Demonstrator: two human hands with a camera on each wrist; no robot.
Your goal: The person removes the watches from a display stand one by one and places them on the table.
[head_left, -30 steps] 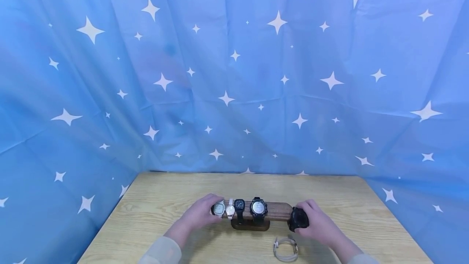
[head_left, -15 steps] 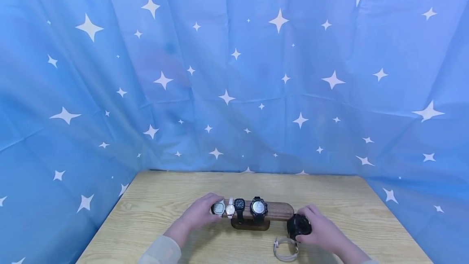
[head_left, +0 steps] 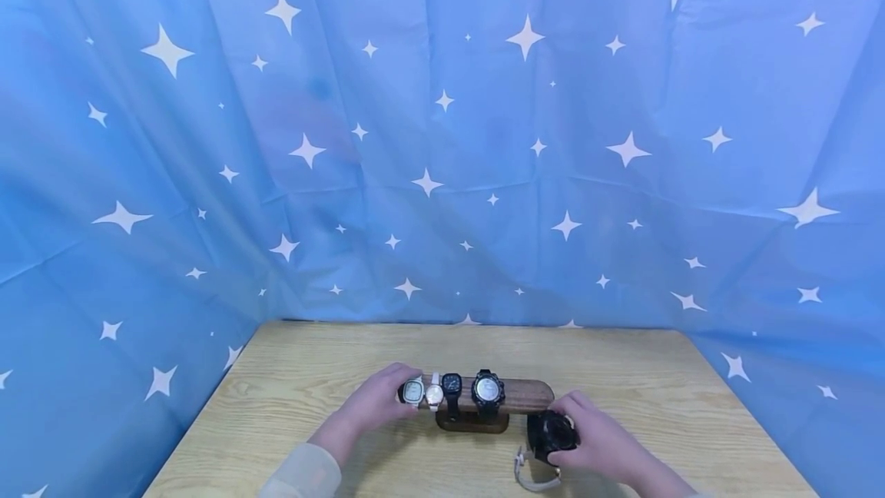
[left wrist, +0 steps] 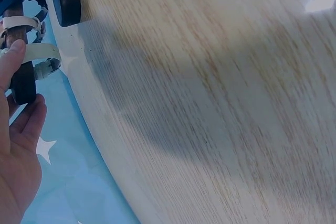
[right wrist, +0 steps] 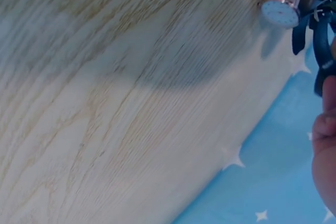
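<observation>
A dark wooden watch stand [head_left: 528,396] stands on the table, several watches strapped along its bar. My left hand [head_left: 376,402] grips the bar's left end, with the thumb over it in the left wrist view. Beside that hand is a white square watch [head_left: 412,391], then a small white-strapped watch [head_left: 434,395], a black square watch [head_left: 452,384] and a large black round watch [head_left: 487,388]. Below the bar's right end, my right hand [head_left: 600,440] holds another black watch [head_left: 549,435]. It partly covers the pale-strapped watch [head_left: 537,485] lying on the table.
The wooden table [head_left: 332,352] reaches back to a blue star-printed curtain [head_left: 484,137]. In the right wrist view, the pale-strapped watch's round dial [right wrist: 280,13] faces the camera near the held watch.
My right hand has brought the black watch away from the bar's right end, down and then left, over the pale-strapped watch. The left hand keeps its grip on the stand.
</observation>
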